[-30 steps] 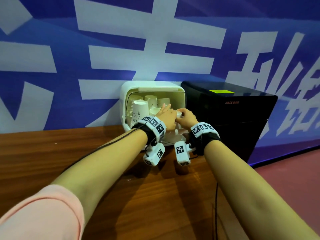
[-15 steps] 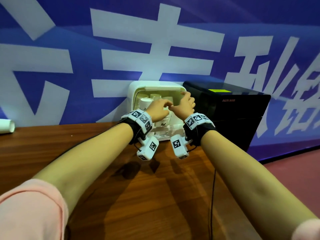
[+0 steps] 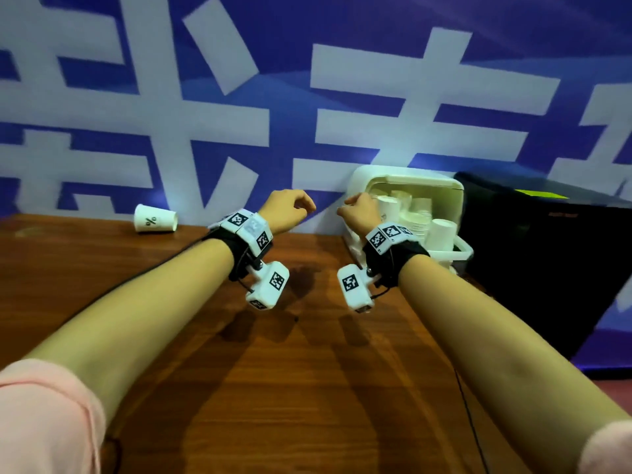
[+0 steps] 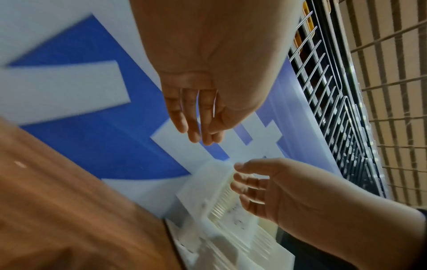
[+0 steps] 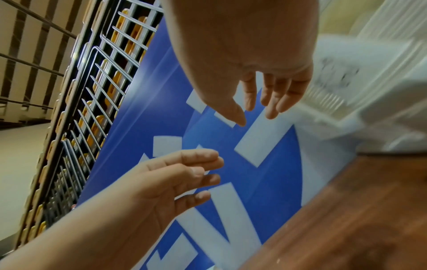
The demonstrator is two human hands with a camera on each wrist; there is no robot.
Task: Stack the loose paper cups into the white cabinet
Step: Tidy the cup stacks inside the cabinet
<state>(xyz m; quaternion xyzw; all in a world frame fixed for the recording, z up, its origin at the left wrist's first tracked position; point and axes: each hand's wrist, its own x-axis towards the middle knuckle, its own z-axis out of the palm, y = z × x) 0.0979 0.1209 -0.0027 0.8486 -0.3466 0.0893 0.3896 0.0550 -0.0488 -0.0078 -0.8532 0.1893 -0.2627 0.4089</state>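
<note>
1. Now both hands hover empty above the worktop (image 3: 307,388): the left hand (image 3: 287,213) and right hand (image 3: 360,213) have loosely curled, relaxed fingers, no grip on anything.
2. Inside the open white cabinet (image 3: 407,181), cups (image 3: 441,232) stand stacked, rims down, so they nest compactly.
3. One loose paper cup (image 3: 154,218) lies tipped on its side by the blue banner (image 3: 205,114), well left of the cabinet, probably the next to fetch.

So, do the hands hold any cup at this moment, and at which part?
Nothing is held. The left hand and the right hand are both empty, fingers loosely curled; one paper cup lies on its side on the table.
</note>
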